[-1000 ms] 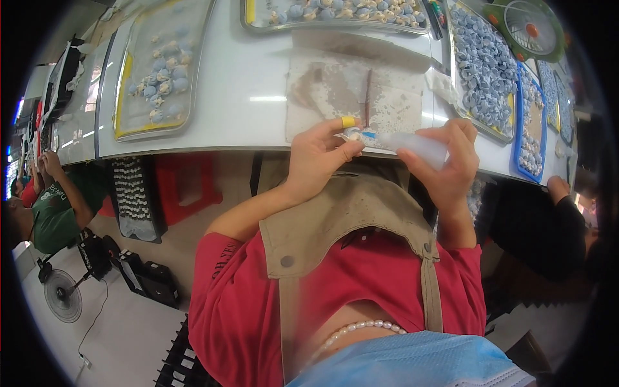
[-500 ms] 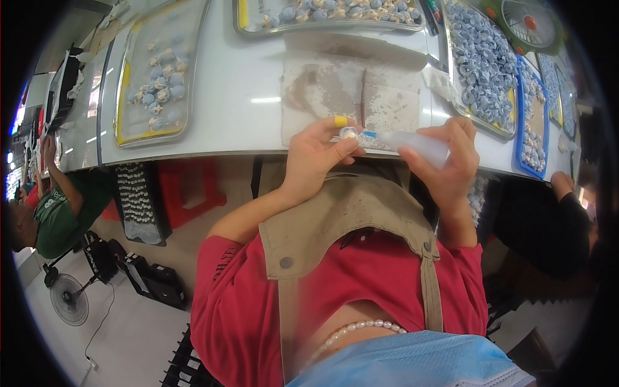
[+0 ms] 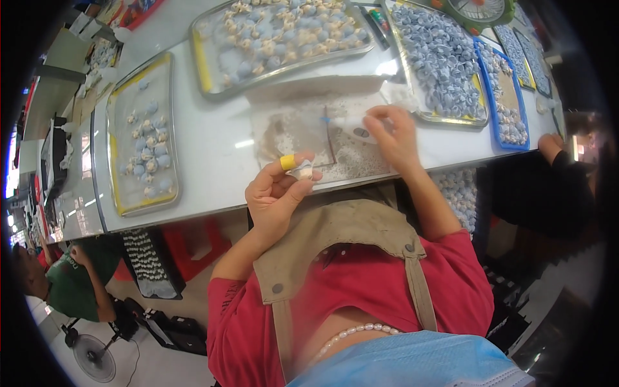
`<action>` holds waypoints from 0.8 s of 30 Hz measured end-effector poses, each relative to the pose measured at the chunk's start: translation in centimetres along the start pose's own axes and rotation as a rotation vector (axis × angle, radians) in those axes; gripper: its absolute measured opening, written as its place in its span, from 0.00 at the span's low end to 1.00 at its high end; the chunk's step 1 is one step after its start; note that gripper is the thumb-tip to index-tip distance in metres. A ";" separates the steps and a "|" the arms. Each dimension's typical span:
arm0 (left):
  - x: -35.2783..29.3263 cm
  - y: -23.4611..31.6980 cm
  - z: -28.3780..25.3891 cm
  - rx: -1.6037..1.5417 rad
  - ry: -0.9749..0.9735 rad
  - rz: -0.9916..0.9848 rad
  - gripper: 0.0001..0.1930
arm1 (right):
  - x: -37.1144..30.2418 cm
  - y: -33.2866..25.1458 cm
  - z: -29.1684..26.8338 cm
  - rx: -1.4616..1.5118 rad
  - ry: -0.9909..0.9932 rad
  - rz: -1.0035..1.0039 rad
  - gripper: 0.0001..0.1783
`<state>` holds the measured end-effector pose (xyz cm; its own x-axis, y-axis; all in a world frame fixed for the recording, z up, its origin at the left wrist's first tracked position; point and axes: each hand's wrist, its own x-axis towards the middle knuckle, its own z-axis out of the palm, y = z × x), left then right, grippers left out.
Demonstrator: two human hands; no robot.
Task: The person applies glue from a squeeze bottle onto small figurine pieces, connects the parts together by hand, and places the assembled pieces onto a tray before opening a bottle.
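Note:
My left hand [image 3: 274, 197] is closed around a small cream-and-blue figure part [image 3: 302, 171], pinched between thumb and fingers just over the table's front edge. A yellow band wraps one finger. To the right, my right hand [image 3: 394, 135] has its curled fingers at the rear end of a translucent squeeze bottle [image 3: 351, 127]. The bottle is tilted low over a stained sheet [image 3: 277, 138], its thin blue tip pointing left. A dark reddish-brown strip [image 3: 331, 138] lies across the sheet, close to that tip.
A tray [image 3: 205, 68] of blue-and-cream parts sits behind the sheet, a sparser tray [image 3: 116, 187] at left. At right are a tray [image 3: 445, 119] of blue pieces, a blue tray [image 3: 500, 132] and a green fan [image 3: 477, 9]. Other people sit at both sides.
The bottle's tip was at the part in my left hand; now the hands are apart. My right hand has carried the bottle away over the sheet, and the whole view has shifted.

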<state>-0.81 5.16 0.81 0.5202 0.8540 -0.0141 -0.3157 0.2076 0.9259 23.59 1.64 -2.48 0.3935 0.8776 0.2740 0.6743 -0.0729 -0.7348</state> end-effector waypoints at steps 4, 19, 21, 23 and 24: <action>0.7 -0.1 0.7 -0.031 0.026 -0.157 0.17 | 3.9 3.6 -5.2 -0.462 0.229 -0.271 0.05; 1.3 -2.6 4.7 -0.093 0.013 -0.286 0.19 | 6.7 8.1 -9.3 -0.358 0.212 -0.190 0.04; 1.3 -3.0 5.0 -0.108 0.019 -0.285 0.20 | 5.4 6.1 -8.8 -0.198 0.330 -0.169 0.03; 1.7 -3.3 5.3 -0.118 0.022 -0.293 0.20 | 4.0 4.3 -8.3 -0.028 0.310 -0.031 0.04; 1.8 -3.4 5.4 -0.132 0.008 -0.298 0.21 | 4.3 5.0 -8.1 -0.022 0.304 -0.026 0.04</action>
<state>5.44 3.39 -0.34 0.5990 0.7500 -0.2806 -0.2507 0.5085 0.8238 33.70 1.22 0.10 0.5423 0.6973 0.4686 0.6992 -0.0654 -0.7120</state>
